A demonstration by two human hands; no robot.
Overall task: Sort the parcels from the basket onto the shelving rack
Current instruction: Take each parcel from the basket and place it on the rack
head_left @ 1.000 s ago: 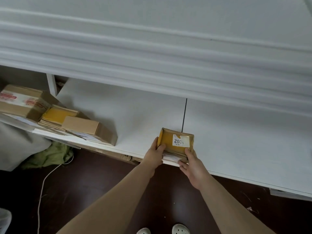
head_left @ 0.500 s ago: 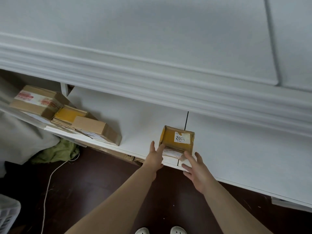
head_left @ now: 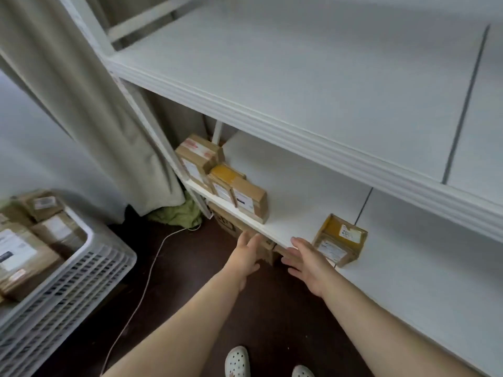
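Left hand [head_left: 246, 254] and right hand [head_left: 304, 263] both empty, fingers loosely spread, by the lower shelf's [head_left: 299, 186] front edge, yellow-taped parcel [head_left: 339, 239] on that edge just beside the right hand, basket [head_left: 89, 265] of parcels on the floor

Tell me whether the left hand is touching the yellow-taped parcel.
Apart. Head view shows the left hand well left of the yellow-taped parcel, right hand between.

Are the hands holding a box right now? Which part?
No, nothing is held. The left hand and right hand are both open, and the small parcel stands on the shelf.
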